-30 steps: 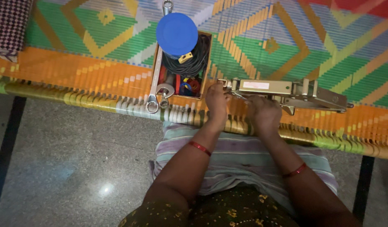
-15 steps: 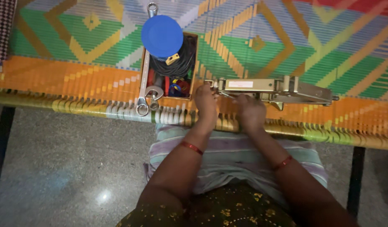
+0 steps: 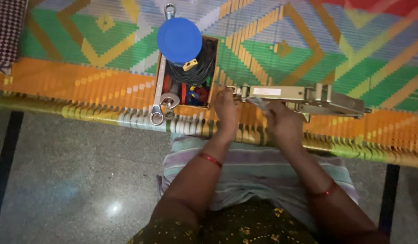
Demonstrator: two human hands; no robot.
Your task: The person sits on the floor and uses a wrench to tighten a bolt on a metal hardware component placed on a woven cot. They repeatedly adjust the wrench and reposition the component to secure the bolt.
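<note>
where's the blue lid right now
In the head view the blue lid sits upper centre, on top of the small open box of tools on the woven mat, up and left of the left hand, with a spanner along the box's left side.

Both hands forward, close together; left hand (image 3: 227,108) fingers curled; right hand (image 3: 283,124) loosely closed
</note>
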